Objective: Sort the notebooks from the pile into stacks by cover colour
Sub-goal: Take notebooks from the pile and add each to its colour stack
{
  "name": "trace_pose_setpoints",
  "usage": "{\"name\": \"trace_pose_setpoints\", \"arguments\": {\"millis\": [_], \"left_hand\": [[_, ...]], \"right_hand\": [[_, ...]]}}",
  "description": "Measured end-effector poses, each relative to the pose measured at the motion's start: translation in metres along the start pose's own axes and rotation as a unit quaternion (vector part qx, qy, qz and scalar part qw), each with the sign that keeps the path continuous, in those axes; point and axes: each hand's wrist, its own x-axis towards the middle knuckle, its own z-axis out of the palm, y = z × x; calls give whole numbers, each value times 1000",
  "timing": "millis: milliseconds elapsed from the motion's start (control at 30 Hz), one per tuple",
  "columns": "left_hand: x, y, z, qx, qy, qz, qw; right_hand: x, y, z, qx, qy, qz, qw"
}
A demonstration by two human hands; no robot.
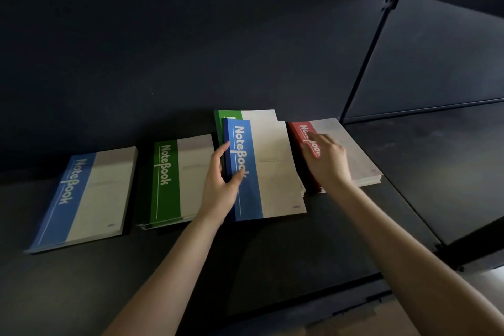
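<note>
On the desk (272, 259) lie 4 groups of notebooks in a row along its rear edge, below a dark partition (191, 49). Toward the left end is the blue stack (90, 194), and just right of it the green stack (174, 180). At the middle sits the pile, whose top blue notebook (270, 166) covers a green notebook (229, 114) that shows only at the far end. The left hand (221, 180) pinches this top blue notebook at its spine edge, thumb on the blue band and fingers curled against the side. Just right of the pile is the red stack (351, 144). The right hand (327, 155), blurred, rests on its red band with fingers loosely spread and holds nothing. Both forearms reach in from the desk's near edge.
</note>
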Motion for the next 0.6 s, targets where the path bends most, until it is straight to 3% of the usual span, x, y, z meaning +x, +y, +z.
{"name": "trace_pose_setpoints", "arguments": {"millis": [167, 267, 400, 467, 600], "left_hand": [[-1, -1, -2, 1, 10, 15, 1000], [-1, 2, -2, -30, 22, 11, 999], [-1, 8, -6, -64, 27, 15, 998], [-1, 15, -10, -57, 20, 24, 998], [-7, 30, -20, -77, 15, 34, 996]], "right_hand": [[-23, -32, 20, 63, -97, 10, 993], [-26, -40, 18, 136, -88, 45, 986], [-26, -40, 10, 287, -125, 122, 942], [-31, -41, 9, 304, -151, 130, 931], [-37, -51, 12, 331, -123, 115, 928]]}}
